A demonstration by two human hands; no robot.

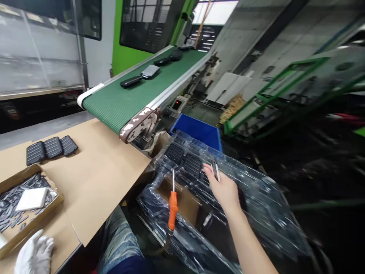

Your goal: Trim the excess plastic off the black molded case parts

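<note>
My right hand [224, 186] is bare and reaches over a plastic-lined box. Its fingers are closed around a slim black-and-white object whose kind I cannot make out. The fingertips are beside a row of black ribbed plastic panels [192, 164] lying in the lined box. A tool with an orange handle [172, 211] and a thin metal shaft stands at the near side of this box. My left hand [34, 253], in a white glove, is at the lower left near a shallow cardboard tray [54, 203]. Its fingers are loosely bent and apart, with nothing seen in them.
Black parts [150, 71] lie on the green conveyor belt [114, 102]. Three ribbed panels [53, 147] rest on the cardboard-covered table [105, 163]. The tray holds many small dark pieces and a white block [32, 199]. A blue bin [196, 129] stands behind the clear plastic liner [256, 190].
</note>
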